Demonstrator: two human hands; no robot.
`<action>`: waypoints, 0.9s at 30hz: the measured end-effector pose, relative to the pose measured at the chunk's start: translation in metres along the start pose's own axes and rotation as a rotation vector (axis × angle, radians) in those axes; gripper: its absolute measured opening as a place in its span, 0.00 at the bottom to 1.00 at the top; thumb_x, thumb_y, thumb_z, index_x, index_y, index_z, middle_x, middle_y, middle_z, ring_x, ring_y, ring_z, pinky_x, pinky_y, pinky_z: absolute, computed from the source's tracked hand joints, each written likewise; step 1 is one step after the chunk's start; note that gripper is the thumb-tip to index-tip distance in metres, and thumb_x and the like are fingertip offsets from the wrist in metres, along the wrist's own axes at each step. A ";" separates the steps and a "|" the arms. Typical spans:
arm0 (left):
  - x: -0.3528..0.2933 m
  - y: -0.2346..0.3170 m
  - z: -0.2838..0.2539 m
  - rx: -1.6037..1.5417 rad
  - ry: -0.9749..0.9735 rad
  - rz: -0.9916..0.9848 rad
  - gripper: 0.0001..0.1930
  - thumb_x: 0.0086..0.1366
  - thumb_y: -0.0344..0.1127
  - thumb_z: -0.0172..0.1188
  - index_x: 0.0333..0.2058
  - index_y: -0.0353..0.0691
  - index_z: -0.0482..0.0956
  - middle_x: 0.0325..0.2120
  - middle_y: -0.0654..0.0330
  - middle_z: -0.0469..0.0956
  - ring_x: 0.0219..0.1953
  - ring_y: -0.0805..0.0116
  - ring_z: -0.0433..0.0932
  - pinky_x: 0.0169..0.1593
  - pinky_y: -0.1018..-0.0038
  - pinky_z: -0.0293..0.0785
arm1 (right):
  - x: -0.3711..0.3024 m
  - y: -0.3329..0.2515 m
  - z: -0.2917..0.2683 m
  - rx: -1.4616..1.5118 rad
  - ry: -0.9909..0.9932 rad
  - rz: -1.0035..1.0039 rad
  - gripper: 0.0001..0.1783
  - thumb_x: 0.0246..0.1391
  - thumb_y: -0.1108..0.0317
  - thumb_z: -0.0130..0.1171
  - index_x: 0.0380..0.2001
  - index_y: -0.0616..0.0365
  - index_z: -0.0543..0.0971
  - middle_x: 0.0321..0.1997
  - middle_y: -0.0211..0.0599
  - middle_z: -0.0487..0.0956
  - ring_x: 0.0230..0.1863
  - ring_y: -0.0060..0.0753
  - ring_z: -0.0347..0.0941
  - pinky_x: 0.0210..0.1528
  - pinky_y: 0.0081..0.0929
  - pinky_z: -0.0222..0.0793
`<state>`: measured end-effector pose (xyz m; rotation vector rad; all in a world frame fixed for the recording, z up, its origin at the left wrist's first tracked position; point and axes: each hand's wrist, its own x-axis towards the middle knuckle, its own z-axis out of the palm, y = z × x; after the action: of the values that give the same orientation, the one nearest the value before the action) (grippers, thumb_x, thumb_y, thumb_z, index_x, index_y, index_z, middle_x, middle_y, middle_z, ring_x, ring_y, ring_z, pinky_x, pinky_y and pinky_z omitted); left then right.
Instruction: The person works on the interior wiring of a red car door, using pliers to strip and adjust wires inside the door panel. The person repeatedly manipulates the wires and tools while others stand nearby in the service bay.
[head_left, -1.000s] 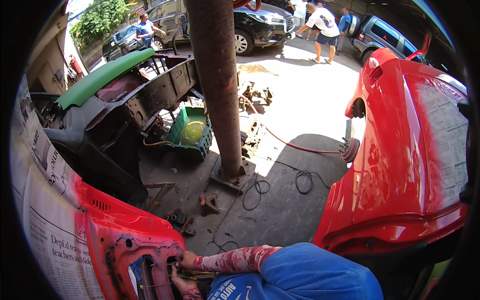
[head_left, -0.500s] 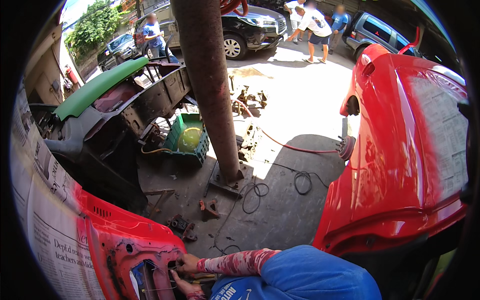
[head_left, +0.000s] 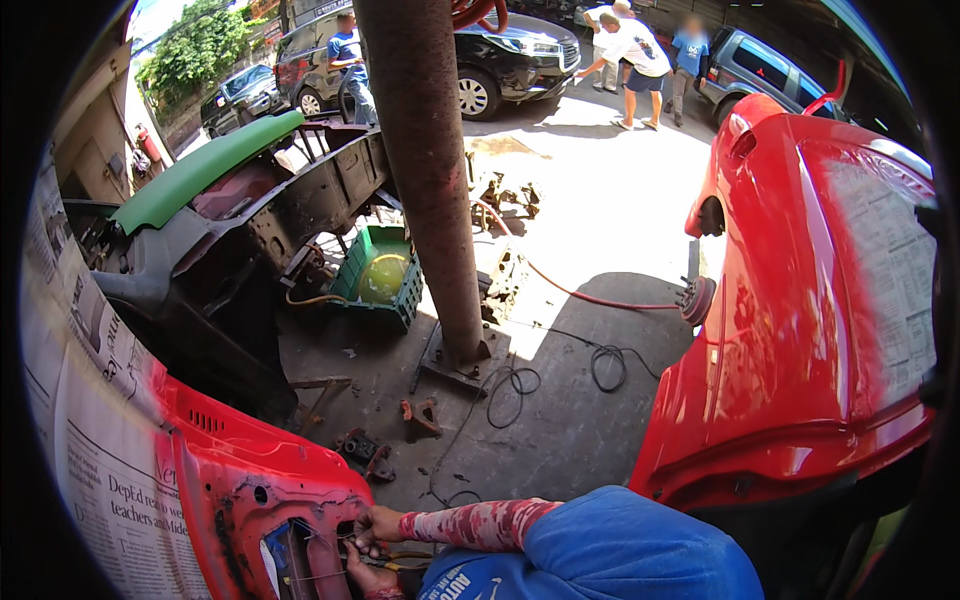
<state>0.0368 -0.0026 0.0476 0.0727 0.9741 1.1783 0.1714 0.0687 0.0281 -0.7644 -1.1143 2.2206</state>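
Note:
My right hand point(head_left: 378, 526) comes in along the upper side, its forearm in a red-and-white patterned sleeve. Its fingers are pinched at an opening in the bare red door panel point(head_left: 245, 480); whatever lies between them is too small to make out. Just below, my left hand point(head_left: 372, 577) is closed, its fingertips close to the right ones. A pair of yellow-handled pliers point(head_left: 408, 555) sticks out from it toward the wrist, jaws hidden. A thin pale wire point(head_left: 318, 577) crosses the panel's larger cutout beside the left hand.
Newspaper masking point(head_left: 110, 480) covers the left side. A rusty post point(head_left: 425, 170) rises ahead, with axle stands point(head_left: 421, 418) and a black cable point(head_left: 512, 395) on the floor. A green crate point(head_left: 378, 280) stands beyond. A red car body point(head_left: 775, 300) fills the right. Several people are farther off.
The left fingers have drawn slightly inward beside the right hand, and the wire has shifted. Far back, the people have moved a little. The view has tilted slightly.

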 end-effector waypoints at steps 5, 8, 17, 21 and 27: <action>-0.008 0.002 0.016 0.000 -0.065 -0.017 0.21 0.69 0.55 0.47 0.44 0.43 0.70 0.16 0.72 0.58 0.19 0.77 0.60 0.26 0.76 0.66 | -0.003 -0.007 -0.003 0.017 -0.025 0.003 0.02 0.55 0.74 0.59 0.32 0.60 0.78 0.25 0.30 0.80 0.24 0.21 0.76 0.25 0.23 0.73; -0.009 0.002 0.015 0.050 -0.042 0.000 0.19 0.69 0.54 0.49 0.43 0.44 0.70 0.17 0.72 0.59 0.20 0.78 0.61 0.26 0.77 0.66 | 0.005 -0.001 -0.008 -0.222 0.053 -0.104 0.04 0.53 0.75 0.59 0.34 0.60 0.78 0.28 0.30 0.80 0.27 0.22 0.76 0.28 0.24 0.74; -0.014 0.003 0.017 0.153 0.009 0.041 0.15 0.68 0.51 0.52 0.40 0.46 0.71 0.19 0.72 0.62 0.21 0.80 0.63 0.25 0.80 0.67 | 0.014 -0.003 -0.003 -0.082 -0.143 -0.036 0.12 0.54 0.79 0.52 0.43 0.61 0.76 0.27 0.33 0.78 0.24 0.26 0.76 0.26 0.25 0.75; -0.017 0.003 0.020 0.200 0.019 0.066 0.14 0.68 0.50 0.54 0.39 0.47 0.72 0.20 0.73 0.64 0.21 0.81 0.64 0.25 0.81 0.67 | 0.011 -0.006 -0.003 0.016 -0.148 0.066 0.11 0.54 0.77 0.53 0.41 0.61 0.77 0.26 0.31 0.78 0.23 0.25 0.76 0.25 0.26 0.75; -0.026 -0.005 0.022 0.332 0.165 0.173 0.10 0.68 0.47 0.55 0.39 0.48 0.75 0.24 0.72 0.70 0.23 0.82 0.67 0.23 0.82 0.67 | 0.023 0.009 -0.005 -0.076 -0.111 0.004 0.12 0.54 0.77 0.55 0.43 0.62 0.76 0.29 0.34 0.79 0.26 0.26 0.76 0.30 0.26 0.74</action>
<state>0.0539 -0.0158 0.0737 0.3339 1.3252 1.1832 0.1573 0.0825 0.0127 -0.6815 -1.2578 2.2582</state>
